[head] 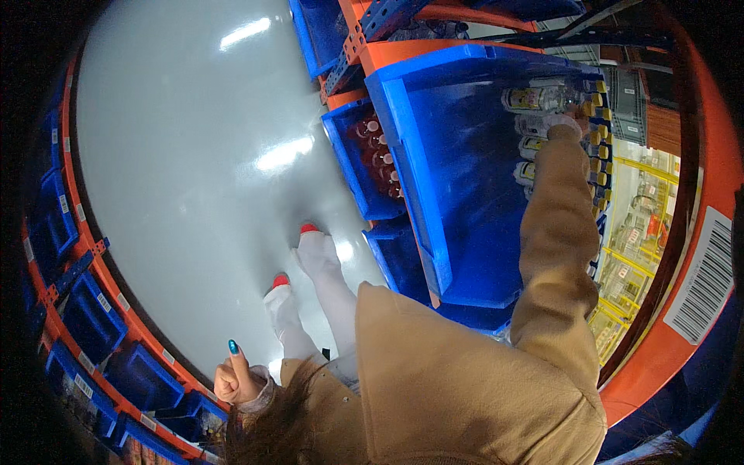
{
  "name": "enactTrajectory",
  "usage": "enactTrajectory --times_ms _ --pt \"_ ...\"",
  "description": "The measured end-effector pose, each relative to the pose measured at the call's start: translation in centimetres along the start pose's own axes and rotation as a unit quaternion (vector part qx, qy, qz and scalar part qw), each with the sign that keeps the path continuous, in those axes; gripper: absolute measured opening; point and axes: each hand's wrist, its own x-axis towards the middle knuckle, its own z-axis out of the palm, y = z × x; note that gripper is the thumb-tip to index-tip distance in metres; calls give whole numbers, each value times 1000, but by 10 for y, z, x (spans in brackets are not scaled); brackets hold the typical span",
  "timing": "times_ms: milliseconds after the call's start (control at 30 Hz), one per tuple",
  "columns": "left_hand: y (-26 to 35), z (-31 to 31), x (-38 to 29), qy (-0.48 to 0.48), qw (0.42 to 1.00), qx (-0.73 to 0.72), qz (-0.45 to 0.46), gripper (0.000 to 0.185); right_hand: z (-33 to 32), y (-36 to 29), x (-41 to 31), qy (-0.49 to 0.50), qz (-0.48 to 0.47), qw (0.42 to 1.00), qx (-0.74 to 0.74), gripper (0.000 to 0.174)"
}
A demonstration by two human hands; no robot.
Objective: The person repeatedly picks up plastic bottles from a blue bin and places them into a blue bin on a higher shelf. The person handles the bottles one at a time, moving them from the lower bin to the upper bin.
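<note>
My right hand (573, 115) reaches deep into a large blue plastic bin (465, 192), among clear plastic bottles with yellow caps. Its fingers are at the neck end of a labelled bottle (526, 99); the sleeve and cuff cover much of the hand, so I cannot see whether it grips. More labelled bottles (530, 146) stand in rows beside and behind my forearm, with yellow caps (594, 138) showing past the sleeve. My left hand (235, 378) is low on the left, away from the shelves, fingers curled in and one digit with a teal nail held straight. Nothing shows in it.
Orange shelf beams (401, 55) frame the bin. A lower blue bin (357, 168) holds red-liquid bottles (381, 157). Another rack of blue bins (93, 308) runs along the left. Grey floor (192, 145) lies between. An orange beam (645, 378) with a barcode label (699, 276) curves close on the right.
</note>
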Motion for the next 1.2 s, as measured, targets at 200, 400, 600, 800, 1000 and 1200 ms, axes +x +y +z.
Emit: enactTrajectory --times_ms 200,400,600,800,1000,1200 --pt "-5 2 0 -30 999 -22 -11 46 10 -5 -12 -2 -18 999 -29 36" --pt "-6 -11 -5 -15 999 -13 -25 47 7 -11 -35 18 143 967 208 46" --pt "3 -14 -12 -47 997 -62 28 49 -23 -32 -85 -67 158 969 178 45" --pt "13 -27 -31 -39 995 -68 57 49 -93 -35 -203 -153 -121 976 93 47" --pt "13 -15 -55 -99 981 -128 108 50 -202 -25 -311 -298 -83 940 144 27" --pt "64 -34 -85 -215 940 -184 189 50 -357 -117 -426 -242 -264 932 -53 36"
